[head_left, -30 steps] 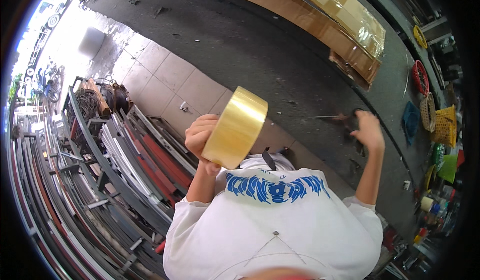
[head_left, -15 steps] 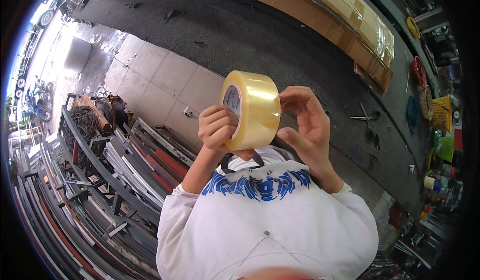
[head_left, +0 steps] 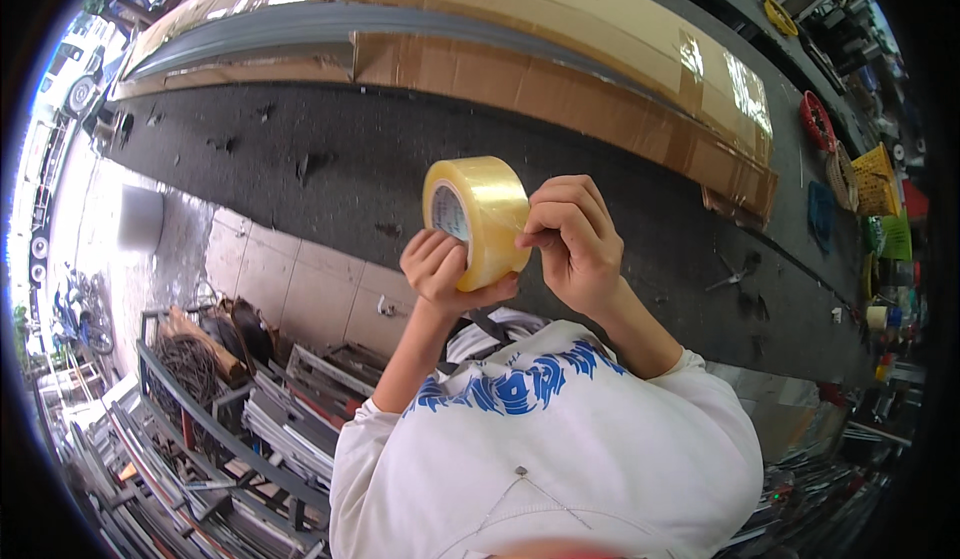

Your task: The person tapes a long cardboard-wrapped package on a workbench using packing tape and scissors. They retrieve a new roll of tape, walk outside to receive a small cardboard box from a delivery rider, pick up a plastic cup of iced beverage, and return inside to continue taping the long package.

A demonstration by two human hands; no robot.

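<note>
In front of my chest is a wide roll of clear yellowish packing tape [head_left: 500, 204], tilted with its cardboard core facing left. My left hand [head_left: 436, 269] grips it from below and the left, its fingers hooked into the core and the thumb under the rim. At the roll's right edge, my right hand [head_left: 578, 244] is closed in a pinch. A thin fold of tape seems to run to its fingertips, though the fingers mostly hide it.
Beyond my hands a long cardboard package [head_left: 560, 94], patched with tape, lies across the dark mat [head_left: 350, 159]. Scissors [head_left: 735, 277] rest on the mat to the right, near a red basket [head_left: 817, 119] and a yellow basket [head_left: 876, 184]. Metal bars [head_left: 290, 424] fill a rack at lower left.
My right hand has gone from spread fingers beside the roll to a pinch at its edge. The view has shifted, showing more of the cardboard package.
</note>
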